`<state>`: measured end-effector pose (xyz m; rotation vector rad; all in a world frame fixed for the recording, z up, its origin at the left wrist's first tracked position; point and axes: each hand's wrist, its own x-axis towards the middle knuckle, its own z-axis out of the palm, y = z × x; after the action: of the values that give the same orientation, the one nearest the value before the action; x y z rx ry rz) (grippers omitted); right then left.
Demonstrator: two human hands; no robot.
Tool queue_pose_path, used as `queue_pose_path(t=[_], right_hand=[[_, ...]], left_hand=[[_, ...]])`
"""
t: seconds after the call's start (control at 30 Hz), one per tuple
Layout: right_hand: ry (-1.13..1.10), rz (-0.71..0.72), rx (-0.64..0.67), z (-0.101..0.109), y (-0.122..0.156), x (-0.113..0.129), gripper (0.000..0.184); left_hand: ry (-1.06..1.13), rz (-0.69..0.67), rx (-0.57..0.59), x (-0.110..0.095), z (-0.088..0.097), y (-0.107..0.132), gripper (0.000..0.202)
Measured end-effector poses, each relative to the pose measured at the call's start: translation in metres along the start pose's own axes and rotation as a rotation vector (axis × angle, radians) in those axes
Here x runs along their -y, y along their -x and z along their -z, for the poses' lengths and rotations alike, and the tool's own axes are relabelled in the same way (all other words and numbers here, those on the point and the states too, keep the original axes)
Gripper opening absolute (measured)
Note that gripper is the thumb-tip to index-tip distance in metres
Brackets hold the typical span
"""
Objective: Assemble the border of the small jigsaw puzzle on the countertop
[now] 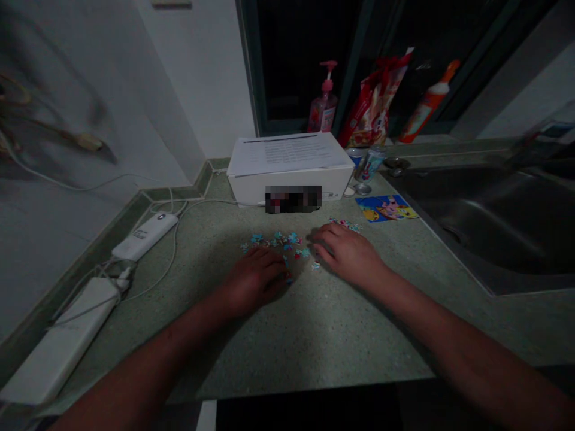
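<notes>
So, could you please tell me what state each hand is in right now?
Left hand: palm down, curled close to small, flat, multicoloured puzzle pieces; whether it grips one cannot be told.
Right hand: loosely bent beside them; grip cannot be told.

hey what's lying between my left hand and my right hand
In the head view, small colourful pieces lie on the countertop between your left hand and right hand.

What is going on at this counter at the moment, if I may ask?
A person has both bare hands down among small, multicoloured, jigsaw-like pieces scattered on a speckled grey-green counter. The left hand is at their near left side, the right hand at their right; whether the fingers grip any piece cannot be made out. The pieces lie loose. A blue, rectangular cartoon picture card lies flat beyond the right hand.
</notes>
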<state>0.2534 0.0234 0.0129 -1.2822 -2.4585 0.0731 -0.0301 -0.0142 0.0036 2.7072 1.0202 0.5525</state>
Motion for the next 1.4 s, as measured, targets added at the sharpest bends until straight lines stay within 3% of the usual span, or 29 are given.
queue_pose_path(t=[0.17,0.4,1.03,1.13,1.23,1.3,1.4], right_hand=[[0.107,-0.011,0.057,0.010,0.001,-0.005,0.021],[0.117,-0.042,0.154,0.009,0.003,0.001,0.021],[0.067,0.026,0.192,0.002,0.010,0.013,0.014],[0.055,0.036,0.197,0.004,0.010,0.012,0.013],[0.042,0.062,0.225,0.006,0.012,0.012,0.009],[0.045,0.080,0.242,0.005,0.013,0.011,0.005],[0.047,0.100,0.244,0.003,0.014,0.010,0.006]], left_hand=[[0.040,-0.072,-0.012,0.003,-0.005,0.001,0.016],[0.052,-0.062,0.020,-0.002,-0.003,0.001,0.017],[0.075,-0.102,0.104,-0.006,0.006,0.001,0.013],[0.088,0.041,0.022,0.001,0.014,0.001,0.014],[-0.033,0.383,-0.052,0.014,0.029,0.001,0.021],[-0.116,0.589,-0.006,0.021,0.042,0.001,0.024],[-0.165,0.688,0.171,0.025,0.057,0.003,0.025]])
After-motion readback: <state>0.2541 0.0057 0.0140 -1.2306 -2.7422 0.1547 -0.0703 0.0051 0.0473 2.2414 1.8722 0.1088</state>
